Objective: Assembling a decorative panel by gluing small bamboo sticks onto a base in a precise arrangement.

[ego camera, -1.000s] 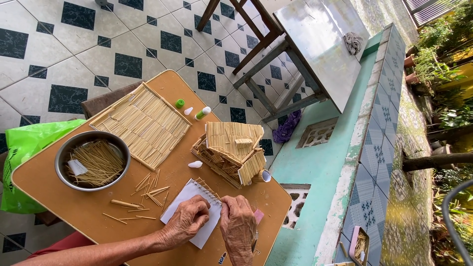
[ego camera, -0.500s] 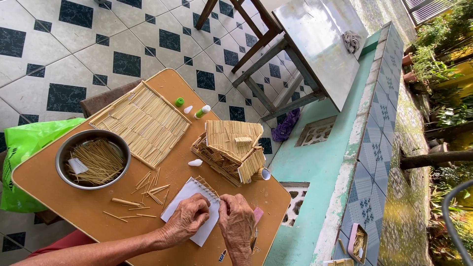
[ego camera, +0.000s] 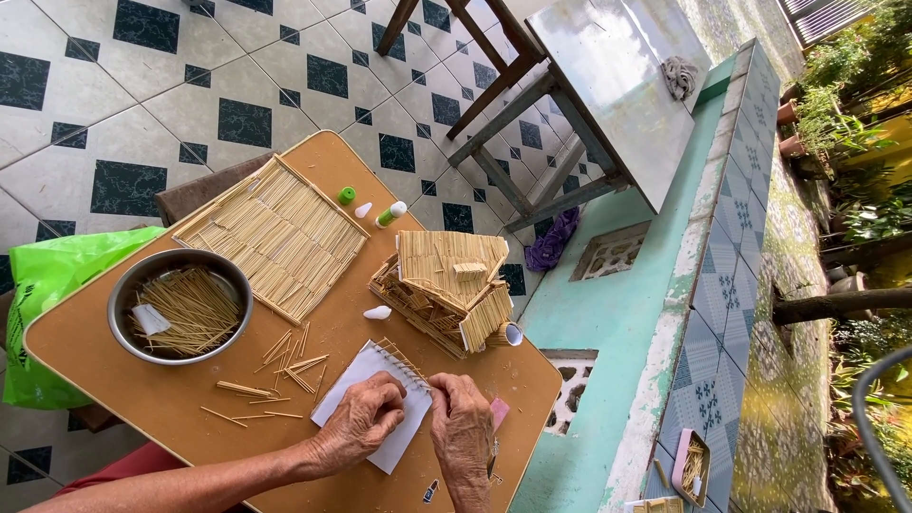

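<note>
On a brown wooden table [ego camera: 142, 408] above black-and-white floor tiles, a short row of thin straw sticks [ego camera: 404, 359] on white paper [ego camera: 356, 380], running diagonally away, is pinched by both hands, left hand [ego camera: 359, 423] and right hand [ego camera: 463, 432].

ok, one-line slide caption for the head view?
Both hands, left hand and right hand, press small sticks onto a white paper sheet beside a stick-built model house on a wooden table.
</note>
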